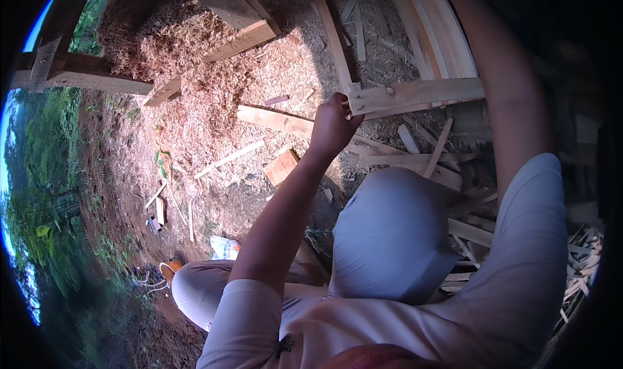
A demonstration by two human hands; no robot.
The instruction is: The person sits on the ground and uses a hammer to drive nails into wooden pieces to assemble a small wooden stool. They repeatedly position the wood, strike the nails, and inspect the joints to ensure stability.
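A wooden frame of pale planks takes up the upper right, with a cross rail along its near side. My left hand is closed at the rail's left end, fingers curled around the frame's corner. Small dark spots, perhaps nail heads, show in the wood beside my fingers. On the frame's right part, several long boards lie side by side. My right arm reaches up along the right of these boards, and its hand is beyond the upper edge of the picture.
A heap of wood shavings spreads at the upper left around a timber bench. Scrap strips and a short block litter the ground. My bent knee is close below the frame. Many offcuts lie at right.
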